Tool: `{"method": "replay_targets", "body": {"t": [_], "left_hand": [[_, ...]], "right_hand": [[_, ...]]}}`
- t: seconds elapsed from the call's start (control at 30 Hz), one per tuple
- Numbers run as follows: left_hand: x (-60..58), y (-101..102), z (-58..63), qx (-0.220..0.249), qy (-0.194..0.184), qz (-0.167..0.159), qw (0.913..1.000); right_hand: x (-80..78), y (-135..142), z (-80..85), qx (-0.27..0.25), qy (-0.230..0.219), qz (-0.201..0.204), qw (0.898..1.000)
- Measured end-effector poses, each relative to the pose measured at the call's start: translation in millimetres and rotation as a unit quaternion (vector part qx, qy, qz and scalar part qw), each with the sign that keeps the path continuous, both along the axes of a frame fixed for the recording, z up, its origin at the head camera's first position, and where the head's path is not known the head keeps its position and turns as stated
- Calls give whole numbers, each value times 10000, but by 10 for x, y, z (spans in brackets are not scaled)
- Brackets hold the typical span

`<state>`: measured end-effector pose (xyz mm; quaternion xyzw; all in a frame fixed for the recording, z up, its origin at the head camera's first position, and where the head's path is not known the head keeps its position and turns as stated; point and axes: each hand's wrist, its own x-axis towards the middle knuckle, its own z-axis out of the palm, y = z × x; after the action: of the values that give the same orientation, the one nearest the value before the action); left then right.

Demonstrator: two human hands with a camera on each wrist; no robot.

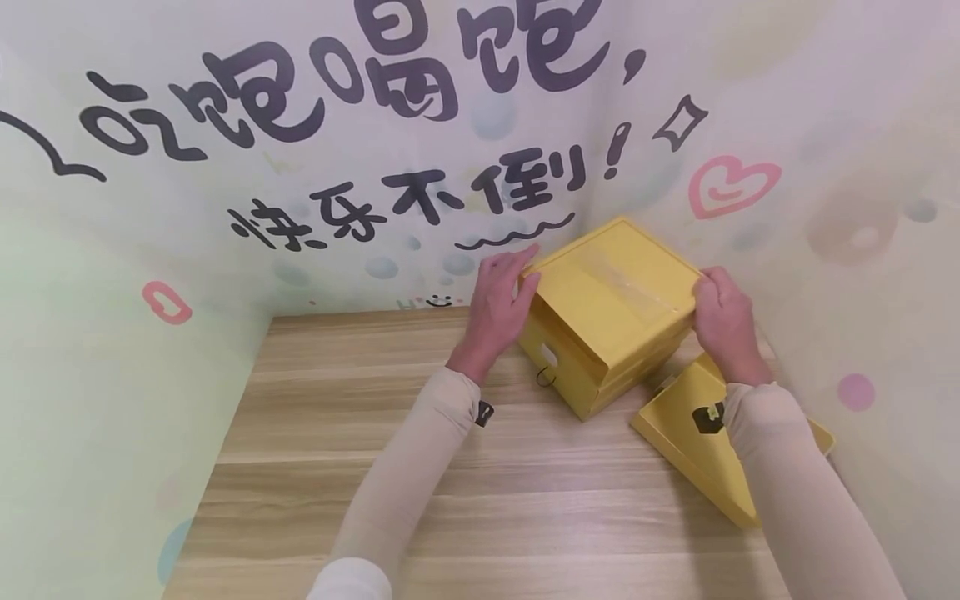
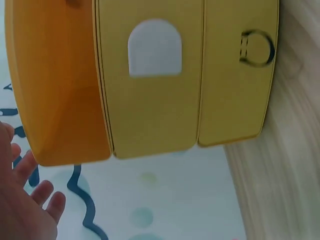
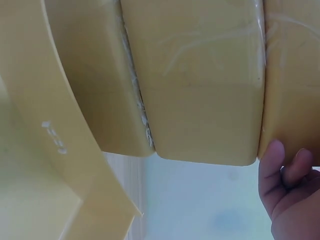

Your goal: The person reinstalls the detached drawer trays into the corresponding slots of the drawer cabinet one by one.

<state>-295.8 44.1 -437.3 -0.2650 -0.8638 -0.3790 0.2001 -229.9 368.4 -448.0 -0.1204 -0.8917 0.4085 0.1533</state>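
A yellow three-tier drawer cabinet point(image 1: 615, 292) stands on the table against the back wall, turned at an angle. Its top slot is hollow at the front. The middle drawer front point(image 2: 150, 105) bears a white half-round patch, and the bottom one has a dark ring pull point(image 2: 257, 48). At the cabinet's upper left corner, my left hand point(image 1: 501, 304) touches the edge with fingers spread and relaxed. My right hand point(image 1: 723, 321) grips the opposite upper corner, its fingers bent against the side; some fingertips are hidden. In the right wrist view, the right thumb and finger meet the top tier point(image 3: 292, 100).
A loose yellow drawer point(image 1: 693, 479) lies tilted on the table to the right, partly under my right forearm. Wood-grain tabletop point(image 1: 450, 500) extends left and forward of the cabinet. Printed wall sheets point(image 1: 420, 275) with dark lettering enclose the back and sides.
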Motion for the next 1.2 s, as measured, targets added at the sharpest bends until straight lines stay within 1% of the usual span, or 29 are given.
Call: {"method": "replay_targets", "body": {"t": [0.17, 0.27, 0.4, 0.63, 0.8, 0.9, 1.2], "left_hand": [[-74, -141, 70, 48, -173, -70, 9998], [-102, -216, 106, 189, -402, -156, 9989], [-134, -287, 118, 285, -711, -314, 9966], [-152, -379, 120, 188, -1027, -477, 9934], [-161, -428, 151, 23, -1064, -551, 9928], [-167, -443, 161, -64, -1055, -543, 9929], [-176, -455, 146, -135, -1223, -577, 9907]], "right_hand": [[-41, -57, -18, -110, 157, 179, 9997], [-61, -90, -17, -229, 223, 293, 9991], [-78, -116, -5, -265, 229, 463, 9983], [-104, -138, 10, -172, 112, 732, 9971], [-126, -142, 11, -202, 60, 865, 9960], [-135, -148, 16, -233, 19, 931, 9954], [-171, -202, 31, -311, -255, 1225, 9917]]}}
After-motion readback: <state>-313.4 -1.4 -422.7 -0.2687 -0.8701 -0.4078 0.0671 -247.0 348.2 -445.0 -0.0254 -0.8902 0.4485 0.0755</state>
